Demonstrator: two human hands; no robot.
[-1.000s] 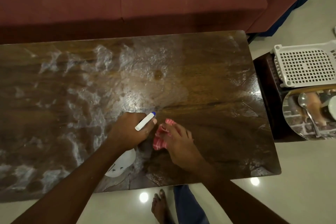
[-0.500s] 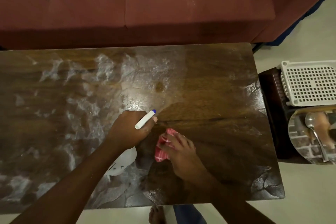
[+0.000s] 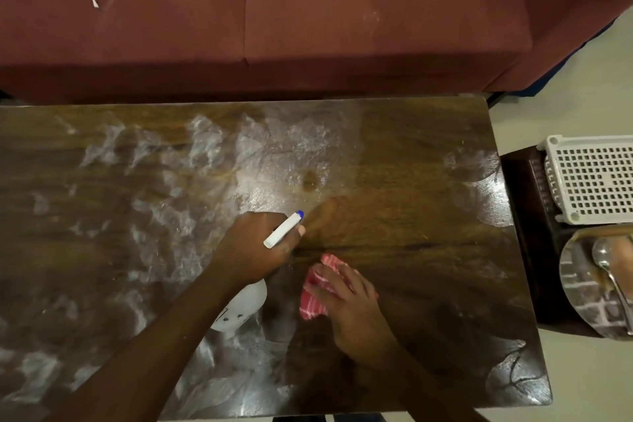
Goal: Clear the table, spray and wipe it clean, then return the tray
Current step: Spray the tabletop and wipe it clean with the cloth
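Dark wooden worktop [image 3: 411, 154] fills the frame. Your right hand [image 3: 352, 308] presses flat-fingered on the red cloth [image 3: 310, 310], lower centre; spray film [image 3: 164, 216] lies leftward, past your left hand [image 3: 253, 247] gripping the spray bottle [image 3: 245, 301].

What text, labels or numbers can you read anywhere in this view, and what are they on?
No text here can be read.
Spray bottle: a few dark printed marks on its white body, too small and blurred to read. The left hand grips the bottle's top.
Striped cloth, table, white basket: no print visible.
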